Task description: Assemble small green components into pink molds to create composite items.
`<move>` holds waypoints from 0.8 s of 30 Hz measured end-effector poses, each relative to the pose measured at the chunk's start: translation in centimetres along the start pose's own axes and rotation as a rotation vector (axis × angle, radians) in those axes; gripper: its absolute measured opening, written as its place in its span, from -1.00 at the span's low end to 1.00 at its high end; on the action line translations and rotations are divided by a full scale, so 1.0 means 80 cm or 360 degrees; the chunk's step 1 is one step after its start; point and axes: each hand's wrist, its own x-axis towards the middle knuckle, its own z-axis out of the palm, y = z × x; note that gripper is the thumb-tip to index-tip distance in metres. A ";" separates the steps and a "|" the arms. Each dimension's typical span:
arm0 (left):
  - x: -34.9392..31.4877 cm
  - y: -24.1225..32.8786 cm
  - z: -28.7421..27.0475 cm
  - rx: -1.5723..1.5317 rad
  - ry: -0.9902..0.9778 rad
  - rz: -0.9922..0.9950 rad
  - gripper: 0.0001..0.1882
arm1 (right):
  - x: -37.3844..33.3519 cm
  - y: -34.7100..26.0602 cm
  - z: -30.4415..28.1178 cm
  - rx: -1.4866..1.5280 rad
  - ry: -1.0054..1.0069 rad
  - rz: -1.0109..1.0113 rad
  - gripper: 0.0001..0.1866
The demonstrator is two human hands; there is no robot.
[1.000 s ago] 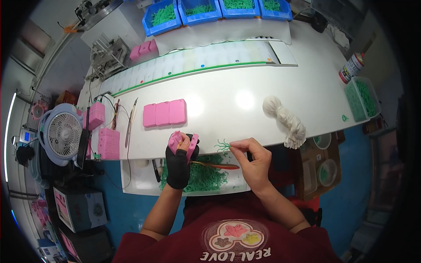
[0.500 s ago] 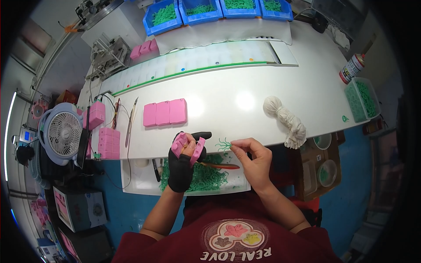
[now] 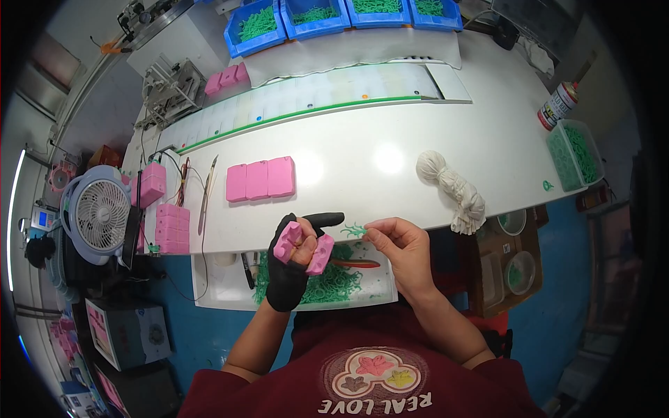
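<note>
My left hand point(image 3: 284, 284), in a black glove with bare fingertips showing, grips two pink mould halves point(image 3: 320, 255). The halves stand apart, one on each side of the thumb, and the index finger points out to the right. Between the thumb and fingers of my right hand point(image 3: 404, 247) is a small green branched piece point(image 3: 354, 230), held just right of the mould. Below both hands, an open white drawer point(image 3: 380, 294) holds a heap of green branched pieces point(image 3: 334, 285). A knife-like tool with a reddish-orange end point(image 3: 359, 263) lies over the heap, partly hidden by the mould.
Three joined pink blocks point(image 3: 260, 179) lie on the white table point(image 3: 355, 153). A bundled white cloth point(image 3: 453, 191) rests at right, near a clear tub point(image 3: 575, 157) and a spray can point(image 3: 557, 106). Blue bins point(image 3: 317, 28) line the back; a fan point(image 3: 102, 209) stands left.
The pink mould halves in my left hand have turned and spread, showing more of their inner faces. My right hand has shifted slightly left with the green piece.
</note>
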 end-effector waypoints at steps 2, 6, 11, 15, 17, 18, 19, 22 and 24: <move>0.000 -0.002 -0.003 -0.0043 -0.0033 -0.0032 -0.91 | 0.000 0.000 -0.002 0.0001 -0.0010 0.0001 -0.89; -0.001 0.001 0.001 -0.0028 -0.0032 -0.0099 -0.91 | 0.000 0.001 -0.003 0.0027 -0.0031 0.0003 -0.89; -0.002 -0.002 0.001 -0.0036 -0.0051 -0.0106 -0.91 | -0.003 -0.003 -0.001 -0.0035 -0.0015 -0.0015 -0.88; -0.004 -0.008 -0.005 0.0011 -0.0021 -0.0116 -0.92 | -0.007 -0.005 0.003 -0.0261 0.0062 -0.0176 -0.88; -0.006 -0.010 -0.008 0.0024 -0.0004 -0.0123 -0.91 | -0.009 -0.003 0.003 -0.0306 0.0087 -0.0208 -0.88; -0.005 -0.011 -0.008 0.0023 -0.0004 -0.0126 -0.91 | -0.008 -0.002 0.003 -0.0352 0.0112 -0.0242 -0.89; -0.005 -0.012 -0.009 0.0030 -0.0004 -0.0115 -0.91 | -0.008 0.000 0.003 -0.0353 0.0114 -0.0238 -0.89; -0.007 -0.008 -0.008 0.0018 -0.0004 -0.0099 -0.91 | -0.009 -0.002 0.004 -0.0450 0.0154 -0.0285 -0.89; -0.006 -0.006 -0.007 -0.0001 -0.0003 -0.0101 -0.90 | -0.008 -0.004 0.005 -0.0553 0.0175 -0.0377 -0.89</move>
